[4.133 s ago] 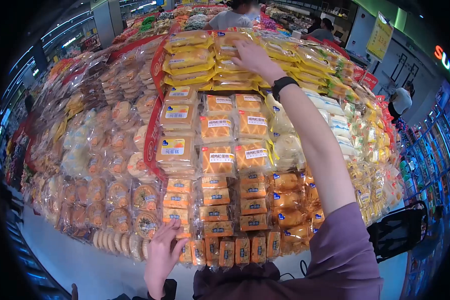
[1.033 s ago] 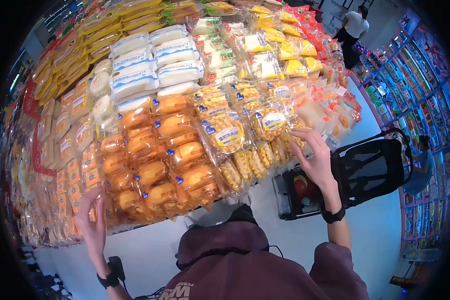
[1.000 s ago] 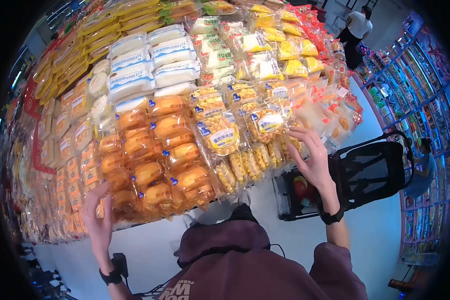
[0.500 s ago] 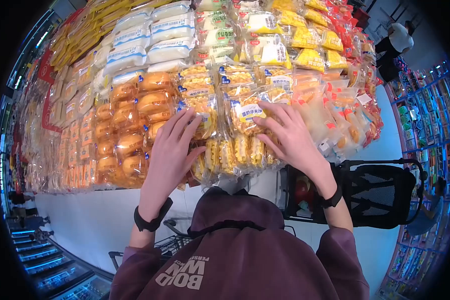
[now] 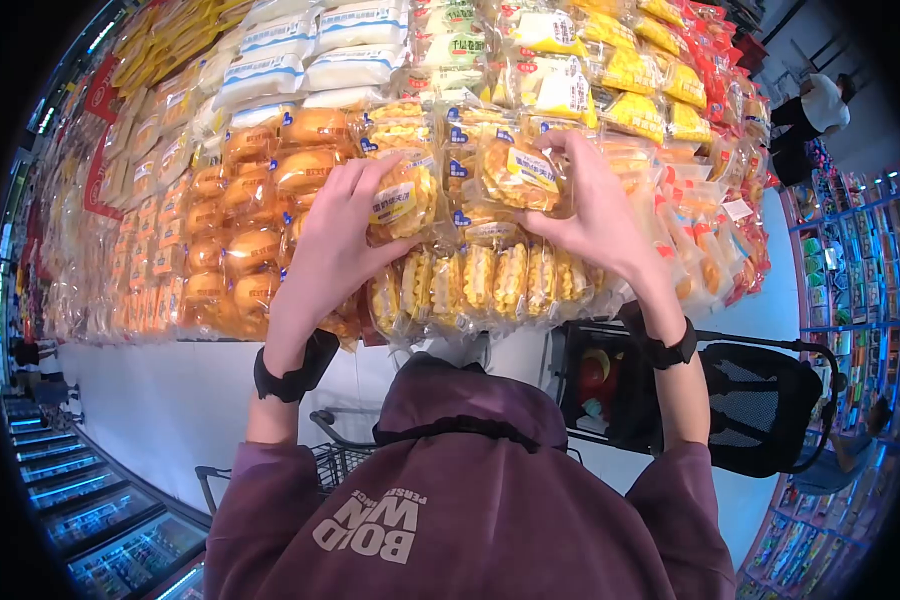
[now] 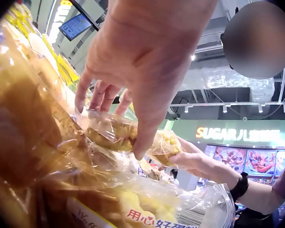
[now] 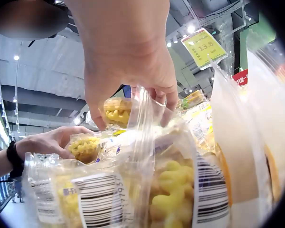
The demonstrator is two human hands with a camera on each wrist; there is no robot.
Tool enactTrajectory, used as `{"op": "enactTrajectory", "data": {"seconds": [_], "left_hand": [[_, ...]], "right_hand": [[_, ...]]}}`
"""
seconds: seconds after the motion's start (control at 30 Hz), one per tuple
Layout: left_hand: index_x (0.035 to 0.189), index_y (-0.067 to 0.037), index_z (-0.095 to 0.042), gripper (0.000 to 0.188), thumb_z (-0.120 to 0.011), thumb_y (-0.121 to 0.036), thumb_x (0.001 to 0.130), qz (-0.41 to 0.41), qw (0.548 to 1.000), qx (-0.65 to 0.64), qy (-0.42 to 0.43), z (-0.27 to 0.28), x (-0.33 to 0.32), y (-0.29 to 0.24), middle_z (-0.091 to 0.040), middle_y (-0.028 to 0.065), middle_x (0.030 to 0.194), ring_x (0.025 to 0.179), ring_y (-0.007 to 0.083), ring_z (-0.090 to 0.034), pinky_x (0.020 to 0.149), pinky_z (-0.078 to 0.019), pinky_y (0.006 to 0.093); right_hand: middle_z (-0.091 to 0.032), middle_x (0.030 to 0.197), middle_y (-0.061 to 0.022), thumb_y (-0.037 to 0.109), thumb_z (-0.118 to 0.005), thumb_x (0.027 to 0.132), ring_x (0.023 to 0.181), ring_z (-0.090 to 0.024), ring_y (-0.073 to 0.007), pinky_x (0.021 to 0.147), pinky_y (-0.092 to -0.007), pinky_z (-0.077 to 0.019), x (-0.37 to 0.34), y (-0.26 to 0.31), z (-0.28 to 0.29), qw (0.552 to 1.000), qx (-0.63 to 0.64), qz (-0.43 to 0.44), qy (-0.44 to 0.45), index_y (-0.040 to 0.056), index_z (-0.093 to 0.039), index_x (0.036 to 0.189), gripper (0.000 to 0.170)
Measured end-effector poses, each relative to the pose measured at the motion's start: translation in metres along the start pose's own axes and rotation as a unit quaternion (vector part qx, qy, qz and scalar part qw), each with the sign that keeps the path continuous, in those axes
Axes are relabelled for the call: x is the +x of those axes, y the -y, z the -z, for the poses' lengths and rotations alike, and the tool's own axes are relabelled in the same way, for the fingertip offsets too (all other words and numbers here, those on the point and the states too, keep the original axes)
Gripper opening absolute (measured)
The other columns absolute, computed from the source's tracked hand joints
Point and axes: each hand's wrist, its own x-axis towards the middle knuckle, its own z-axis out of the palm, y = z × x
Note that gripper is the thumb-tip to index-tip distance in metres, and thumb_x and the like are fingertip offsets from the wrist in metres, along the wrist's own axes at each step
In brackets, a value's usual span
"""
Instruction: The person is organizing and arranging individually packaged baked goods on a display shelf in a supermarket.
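In the head view both hands are at the wrapped waffles near the front of a heaped display. My left hand grips a packaged waffle between thumb and fingers, with the pack close over the pile. Its thumb crosses the near side of that wrapper in the left wrist view, the waffle lying tilted. My right hand holds another packaged waffle by its right side, tipped up above the waffle packs beneath. In the right wrist view this waffle shows between thumb and fingers.
Several wrapped waffles stand on edge along the display's front. Bagged buns lie to the left, clear bags to the right, white-and-blue packs behind. A black wheeled cart stands right; a person is beyond.
The view has shifted rightward along the display. My left hand has come from the buns to the waffles, my right hand inward from the edge. Both now grip waffle packs, the right one tilted up.
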Motion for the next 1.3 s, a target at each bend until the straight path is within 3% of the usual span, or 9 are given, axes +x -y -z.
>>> {"op": "enactTrajectory", "data": {"seconds": [0.13,0.27,0.43,0.63,0.73,0.87,1.03,1.13,1.3], "left_hand": [[0.141,-0.012,-0.053,0.085,-0.091,-0.021,0.065,-0.025,1.0,0.013,-0.012,0.003,-0.002,-0.011,-0.054,0.0136,0.13,0.12,0.0347,-0.053,0.102,-0.0469,0.0444],[0.135,-0.012,-0.06,0.085,-0.093,-0.03,0.06,-0.029,0.996,0.086,-0.022,0.0,-0.006,-0.024,-0.053,0.0126,0.125,0.116,0.0329,-0.053,0.099,-0.0481,0.0444],[0.134,-0.009,-0.06,0.079,-0.091,-0.028,0.064,0.003,1.0,0.007,0.006,-0.011,-0.006,-0.018,-0.052,0.012,0.108,0.096,0.0302,-0.058,0.083,-0.051,0.0414],[0.133,-0.008,-0.061,0.074,-0.089,-0.027,0.067,0.007,0.999,0.041,0.0,-0.011,-0.003,-0.028,-0.053,0.0116,0.109,0.097,0.0301,-0.058,0.082,-0.0511,0.0411],[0.133,-0.008,-0.062,0.075,-0.09,-0.029,0.067,0.019,0.998,0.059,0.003,-0.011,-0.004,-0.029,-0.053,0.0113,0.11,0.099,0.0298,-0.057,0.082,-0.0508,0.0414],[0.132,-0.008,-0.062,0.075,-0.09,-0.029,0.066,0.028,0.998,0.06,0.002,-0.015,-0.006,-0.025,-0.052,0.0113,0.111,0.102,0.0306,-0.056,0.084,-0.0504,0.0427],[0.132,-0.007,-0.063,0.077,-0.093,-0.025,0.063,0.036,0.998,0.052,0.007,-0.016,-0.005,-0.024,-0.053,0.0122,0.114,0.105,0.0315,-0.058,0.089,-0.0513,0.0422],[0.13,-0.006,-0.064,0.077,-0.094,-0.021,0.061,0.048,0.997,0.052,0.005,-0.015,-0.005,-0.028,-0.054,0.0124,0.115,0.106,0.0311,-0.059,0.09,-0.0516,0.0417],[0.129,-0.005,-0.065,0.077,-0.094,-0.022,0.059,0.022,0.998,0.055,-0.013,-0.016,-0.005,-0.026,-0.053,0.0121,0.111,0.102,0.0308,-0.058,0.086,-0.0515,0.0414]], "right_hand": [[-0.055,0.13,-0.0178,0.025,-0.083,0.076,0.123,-0.052,-0.0352,0.105,-0.0439,-0.0453,-0.009,0.008,0.007,0.996,-0.059,0.063,-0.012,0.0027,-0.052,0.129,0.065],[-0.047,0.141,-0.0201,0.036,-0.076,0.086,0.129,-0.047,-0.0385,0.107,-0.0469,-0.0426,-0.024,0.017,-0.014,0.984,-0.138,0.111,0.022,0.0047,-0.054,0.131,0.059],[-0.041,0.15,-0.0209,0.037,-0.066,0.096,0.135,-0.042,-0.0421,0.112,-0.0504,-0.0376,-0.032,0.009,-0.033,0.993,-0.074,0.089,0.036,0.0068,-0.054,0.132,0.05],[-0.032,0.16,-0.0216,0.034,-0.064,0.097,0.146,-0.034,-0.0381,0.118,-0.0498,-0.0296,-0.035,0.015,-0.022,0.992,-0.077,0.079,0.057,0.0067,-0.052,0.139,0.051],[-0.037,0.156,-0.0221,0.034,-0.063,0.098,0.145,-0.037,-0.0348,0.12,-0.0505,-0.0278,-0.046,0.017,-0.005,0.996,-0.041,0.077,0.037,0.0023,-0.055,0.134,0.048],[-0.047,0.15,-0.0188,0.032,-0.061,0.1,0.141,-0.042,-0.0331,0.121,-0.0497,-0.0275,-0.07,0.003,0.02,0.992,-0.116,0.02,0.052,0.0028,-0.055,0.134,0.046],[-0.058,0.138,-0.0151,0.028,-0.064,0.098,0.128,-0.051,-0.0307,0.113,-0.0476,-0.0344,-0.103,-0.019,0.045,0.978,-0.188,-0.08,-0.034,0.0039,-0.058,0.132,0.042],[-0.061,0.134,-0.0146,0.027,-0.065,0.097,0.127,-0.053,-0.0307,0.113,-0.0474,-0.0345,-0.123,-0.036,0.041,0.976,-0.19,-0.103,0.015,0.0041,-0.06,0.13,0.04],[-0.063,0.131,-0.0139,0.028,-0.068,0.095,0.126,-0.054,-0.0285,0.112,-0.046,-0.0352,-0.127,-0.037,0.032,0.977,-0.194,-0.087,-0.021,0.0038,-0.062,0.128,0.042]]}}
